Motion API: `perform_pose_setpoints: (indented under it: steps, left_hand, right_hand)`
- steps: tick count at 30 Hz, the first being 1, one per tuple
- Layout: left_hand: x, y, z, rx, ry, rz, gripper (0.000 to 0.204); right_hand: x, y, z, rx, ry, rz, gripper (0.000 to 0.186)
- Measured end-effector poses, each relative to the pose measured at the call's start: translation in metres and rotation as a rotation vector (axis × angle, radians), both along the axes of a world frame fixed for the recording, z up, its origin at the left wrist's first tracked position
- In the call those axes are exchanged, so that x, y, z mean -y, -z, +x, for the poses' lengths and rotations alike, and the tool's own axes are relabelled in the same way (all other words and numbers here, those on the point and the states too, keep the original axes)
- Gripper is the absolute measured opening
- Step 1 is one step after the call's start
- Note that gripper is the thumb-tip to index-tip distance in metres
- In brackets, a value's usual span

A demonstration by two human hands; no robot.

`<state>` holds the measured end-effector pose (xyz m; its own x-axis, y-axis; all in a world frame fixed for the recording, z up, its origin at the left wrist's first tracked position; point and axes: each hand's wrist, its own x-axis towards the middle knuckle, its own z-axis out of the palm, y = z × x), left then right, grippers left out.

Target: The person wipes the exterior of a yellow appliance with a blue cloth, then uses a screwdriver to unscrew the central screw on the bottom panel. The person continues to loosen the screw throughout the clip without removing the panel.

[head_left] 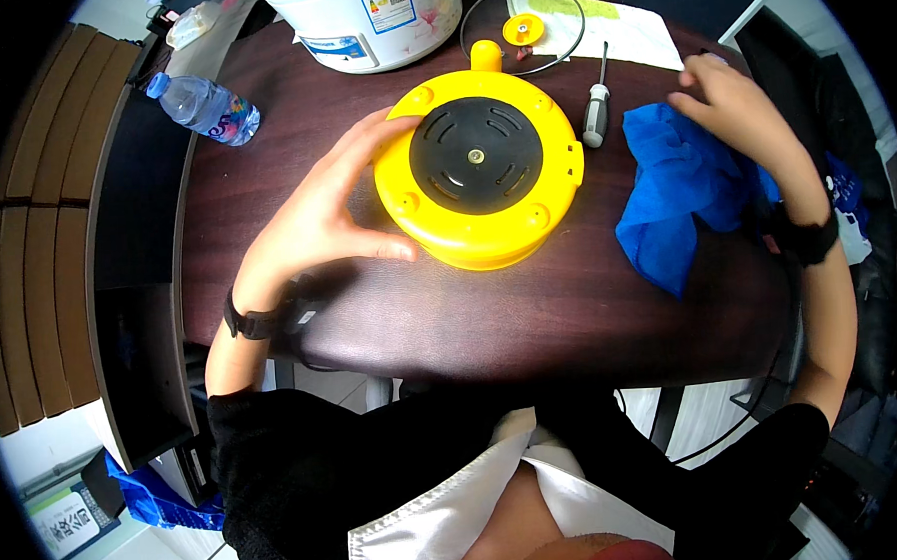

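Note:
A round yellow drum (479,241) with a slotted black disc on top and a yellow knob at its far side sits on the dark wood table. My left hand (340,200) spans its left side, with fingertips over the top rim and the thumb by the lower left edge. My right hand (726,103) hovers past the far end of a crumpled blue cloth (675,200), thumb and forefinger apart with nothing visible between them. Between drum and cloth lies a grey-handled screwdriver (595,115). Beyond the drum is a small yellow disc (524,29) with a metal centre.
A white rice cooker (362,28) stands at the far edge. A thin cable loop (582,34) and a white-and-green sheet (638,33) lie right of it. At the far left is a water bottle (211,110). Brown cartons (44,298) stack beyond the table's left side.

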<state>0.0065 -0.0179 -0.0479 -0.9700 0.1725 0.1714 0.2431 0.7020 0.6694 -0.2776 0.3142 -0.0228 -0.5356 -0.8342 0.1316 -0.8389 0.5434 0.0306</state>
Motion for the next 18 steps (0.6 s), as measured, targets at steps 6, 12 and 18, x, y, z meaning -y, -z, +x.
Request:
perform_pose_setpoints:
  steps: [6, 12, 18]
  left_hand:
    - [-0.009, -0.03, -0.002, 0.08, 0.008, -0.226, 0.09]
    - [-0.018, -0.043, -0.01, 0.059, 0.075, -0.394, 0.082]
    - [-0.022, -0.035, -0.013, 0.06, 0.063, -0.39, 0.081]
  right_hand:
    - [0.089, 0.028, 0.012, 0.454, 0.437, 0.511, 0.07]
    - [0.104, 0.05, -0.013, 0.642, 0.535, 0.579, 0.078]
    - [0.109, 0.069, -0.015, 0.666, 0.567, 0.431, 0.06]
